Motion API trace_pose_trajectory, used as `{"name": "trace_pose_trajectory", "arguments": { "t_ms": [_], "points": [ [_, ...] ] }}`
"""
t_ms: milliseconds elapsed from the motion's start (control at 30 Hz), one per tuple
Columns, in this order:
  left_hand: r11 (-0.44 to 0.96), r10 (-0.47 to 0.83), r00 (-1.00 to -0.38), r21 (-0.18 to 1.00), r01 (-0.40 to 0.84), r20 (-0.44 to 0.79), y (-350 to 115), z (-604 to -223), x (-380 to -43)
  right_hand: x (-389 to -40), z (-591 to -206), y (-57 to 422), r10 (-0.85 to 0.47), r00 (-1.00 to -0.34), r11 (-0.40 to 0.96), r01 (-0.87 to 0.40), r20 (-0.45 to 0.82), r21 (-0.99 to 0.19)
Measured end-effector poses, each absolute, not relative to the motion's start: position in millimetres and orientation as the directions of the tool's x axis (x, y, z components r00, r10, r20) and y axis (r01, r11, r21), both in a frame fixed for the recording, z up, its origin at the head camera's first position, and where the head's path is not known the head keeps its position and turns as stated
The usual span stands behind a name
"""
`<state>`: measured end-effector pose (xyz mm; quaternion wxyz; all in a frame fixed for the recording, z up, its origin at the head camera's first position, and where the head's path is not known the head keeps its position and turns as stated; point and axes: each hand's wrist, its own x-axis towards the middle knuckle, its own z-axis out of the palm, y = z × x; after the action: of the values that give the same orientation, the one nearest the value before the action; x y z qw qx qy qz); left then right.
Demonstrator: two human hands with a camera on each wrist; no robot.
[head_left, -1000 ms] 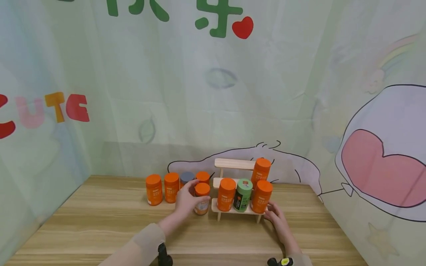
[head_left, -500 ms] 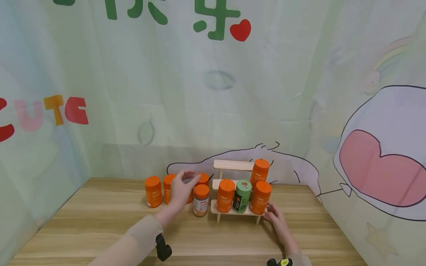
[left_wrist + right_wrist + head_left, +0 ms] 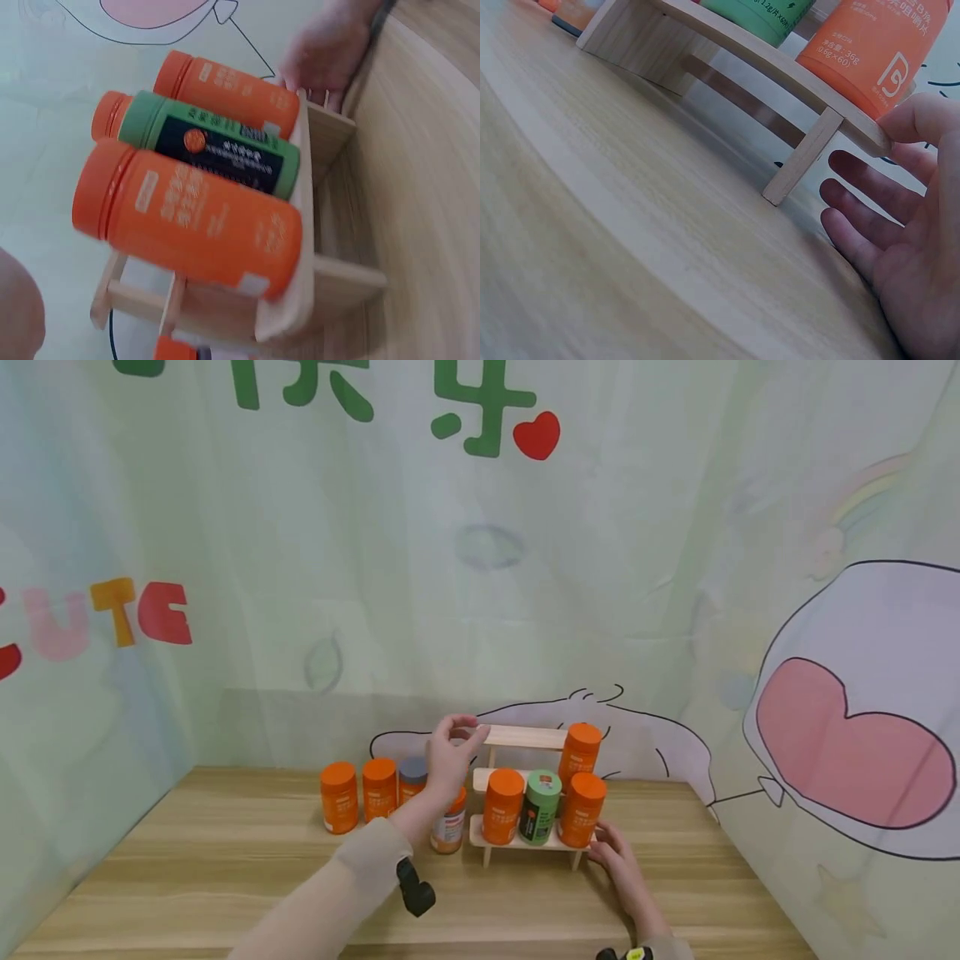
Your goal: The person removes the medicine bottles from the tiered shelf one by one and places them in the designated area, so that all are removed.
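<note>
A tiered wooden rack [image 3: 525,737] carries two orange bottles [image 3: 503,810] and a green bottle [image 3: 540,810] on its front shelf. Another orange bottle [image 3: 580,750] stands higher at the right. My left hand [image 3: 448,760] is raised at the rack's upper left, thumb and fingers apart, with no bottle visible between them. In the left wrist view, only a blurred part of that hand shows at the edge. My right hand [image 3: 919,225] holds the right end of the front shelf, thumb and a finger at its corner; the other fingers are spread below.
Left of the rack stand two orange bottles [image 3: 339,797] and a blue-grey-capped bottle [image 3: 412,777]. A clear-bodied, orange-capped bottle [image 3: 448,831] is partly behind my left forearm. The wooden table [image 3: 225,860] meets a printed curtain [image 3: 337,568] at the back.
My left hand let go of the clear-bodied bottle, rose leftward past it, then moved right and up toward the rack's top. An orange bottle behind is now hidden. The right hand stays at the rack.
</note>
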<state>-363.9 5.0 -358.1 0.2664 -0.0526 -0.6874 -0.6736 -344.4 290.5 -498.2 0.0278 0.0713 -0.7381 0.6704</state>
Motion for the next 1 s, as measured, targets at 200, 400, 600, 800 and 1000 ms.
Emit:
{"name": "trace_pose_trajectory", "arguments": {
  "t_ms": [200, 400, 600, 800, 1000],
  "points": [
    [0.058, -0.176, -0.863, 0.881, 0.47, 0.473, 35, -344, -374, -346, -500, 291, -0.067, -0.985, 0.085, -0.167, 0.162, -0.982],
    [0.061, -0.054, -0.879, 0.88, 0.471, 0.474, 59, -335, -381, -347, -503, 290, -0.068, -0.984, 0.07, -0.167, 0.162, -0.983],
    [0.083, 0.045, -0.896, 0.892, 0.443, 0.441, 80, -327, -386, -349, -502, 292, -0.073, -0.983, 0.073, -0.172, 0.167, -0.982],
    [0.125, 0.146, -0.921, 0.917, 0.379, 0.361, 91, -323, -392, -349, -502, 291, -0.079, -0.977, 0.089, -0.203, 0.196, -0.975],
    [0.208, 0.321, -0.919, 0.93, 0.304, 0.228, 94, -323, -402, -348, -503, 291, -0.071, -0.984, 0.08, -0.169, 0.163, -0.982]
  ]
}}
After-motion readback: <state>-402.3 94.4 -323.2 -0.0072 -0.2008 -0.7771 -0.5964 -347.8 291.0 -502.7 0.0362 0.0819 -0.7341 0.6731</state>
